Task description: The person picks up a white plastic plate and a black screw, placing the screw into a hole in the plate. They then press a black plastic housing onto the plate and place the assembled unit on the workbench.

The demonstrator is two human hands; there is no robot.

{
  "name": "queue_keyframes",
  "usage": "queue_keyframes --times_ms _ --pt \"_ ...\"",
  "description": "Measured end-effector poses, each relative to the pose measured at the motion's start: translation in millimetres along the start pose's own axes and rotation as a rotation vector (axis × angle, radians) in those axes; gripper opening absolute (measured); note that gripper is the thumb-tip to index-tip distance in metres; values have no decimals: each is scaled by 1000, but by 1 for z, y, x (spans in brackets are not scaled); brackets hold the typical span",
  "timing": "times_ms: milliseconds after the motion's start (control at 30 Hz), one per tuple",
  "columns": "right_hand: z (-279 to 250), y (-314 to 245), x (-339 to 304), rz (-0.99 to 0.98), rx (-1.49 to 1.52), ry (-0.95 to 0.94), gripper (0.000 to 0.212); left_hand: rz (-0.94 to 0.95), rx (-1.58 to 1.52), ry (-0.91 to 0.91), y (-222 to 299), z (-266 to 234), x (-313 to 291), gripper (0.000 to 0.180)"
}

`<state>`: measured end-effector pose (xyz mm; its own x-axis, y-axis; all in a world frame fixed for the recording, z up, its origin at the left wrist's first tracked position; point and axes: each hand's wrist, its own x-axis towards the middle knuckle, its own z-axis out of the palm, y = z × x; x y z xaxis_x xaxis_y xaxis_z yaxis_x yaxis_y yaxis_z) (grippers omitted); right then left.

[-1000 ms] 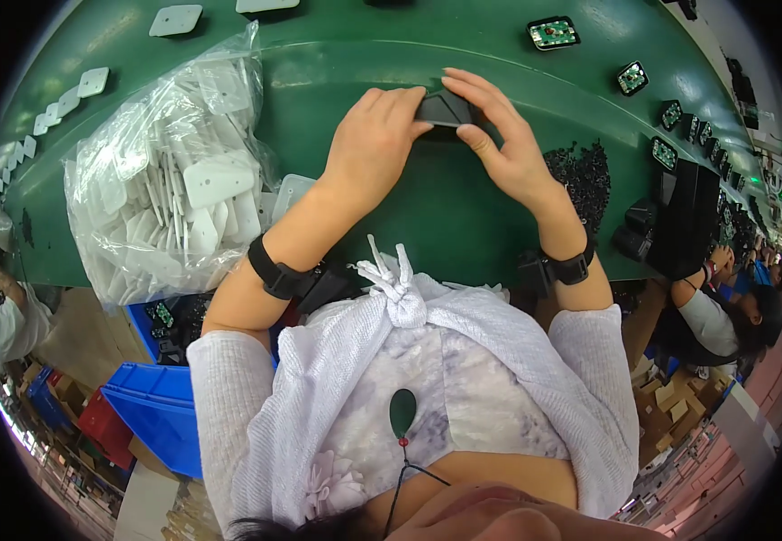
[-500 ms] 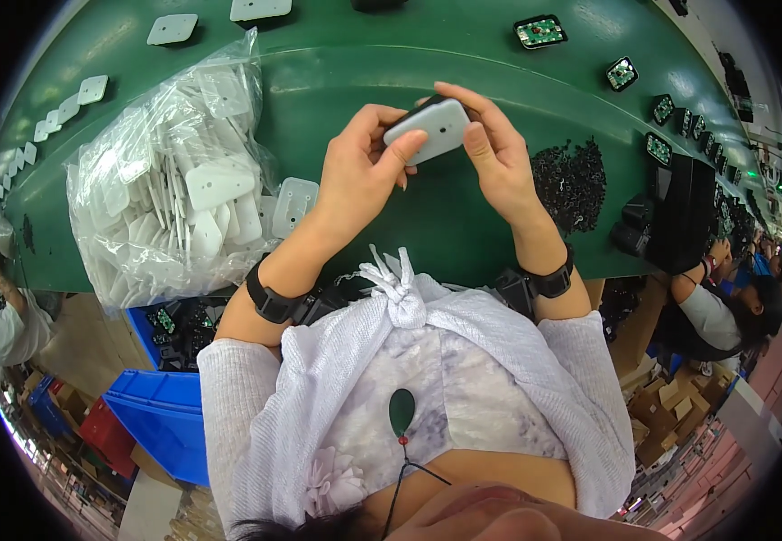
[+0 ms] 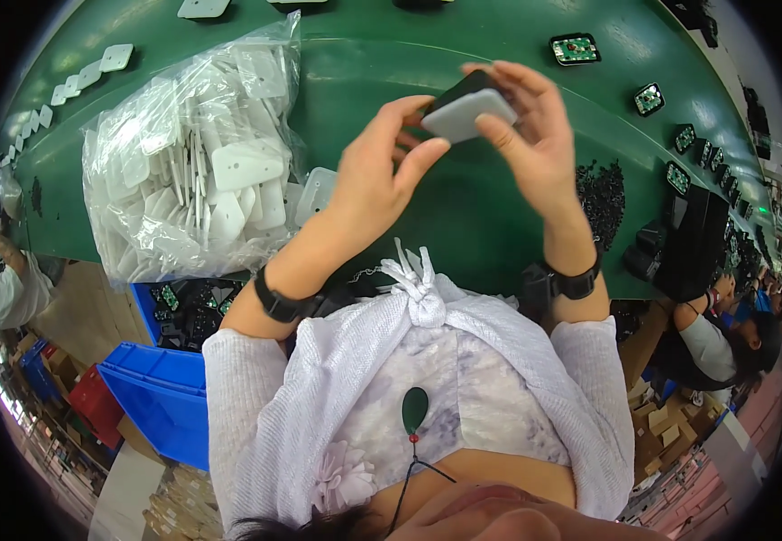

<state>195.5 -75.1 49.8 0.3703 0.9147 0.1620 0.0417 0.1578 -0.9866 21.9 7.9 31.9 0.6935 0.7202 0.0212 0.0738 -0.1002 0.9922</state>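
Note:
A small box-shaped device with a pale grey cover plate and black casing [image 3: 468,115] is held above the green table, tilted, its plate turned toward me. My right hand [image 3: 535,126] grips its right end, thumb on the plate, fingers behind the casing. At the left end, my left hand [image 3: 382,162] has the corner between thumb and fingers. To the left is a clear plastic bag [image 3: 194,162] stuffed with white cover plates; a loose white plate [image 3: 316,196] lies beside it. Small black parts [image 3: 600,203] are heaped right of my right forearm.
Black casings with green circuit boards [image 3: 575,49] run along the right side. White plates [image 3: 117,58] line the far left. A black box [image 3: 686,236] stands at the table's right edge. Blue bins [image 3: 158,397] sit below, left. Another person [image 3: 711,343] sits at right.
Both hands have moved slightly right in the picture with the device. My left thumb has shifted from the plate's face to its edge; my right thumb now lies on the plate.

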Motion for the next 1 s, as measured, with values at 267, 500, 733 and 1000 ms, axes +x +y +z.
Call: queue_keyframes --times_ms 267,500,733,1000 --pt "-69 -16 95 -144 -767 -256 36 157 1218 -127 27 -61 -39 53" --pt "-52 -9 160 116 -1200 -645 31 36 1228 -256 26 -65 -35 40" --pt "-95 16 205 234 -966 -838 46 172 1102 -280 37 -67 -26 28" --pt "-82 -10 138 6 -1220 -445 49 -112 659 -151 26 -63 -24 10"
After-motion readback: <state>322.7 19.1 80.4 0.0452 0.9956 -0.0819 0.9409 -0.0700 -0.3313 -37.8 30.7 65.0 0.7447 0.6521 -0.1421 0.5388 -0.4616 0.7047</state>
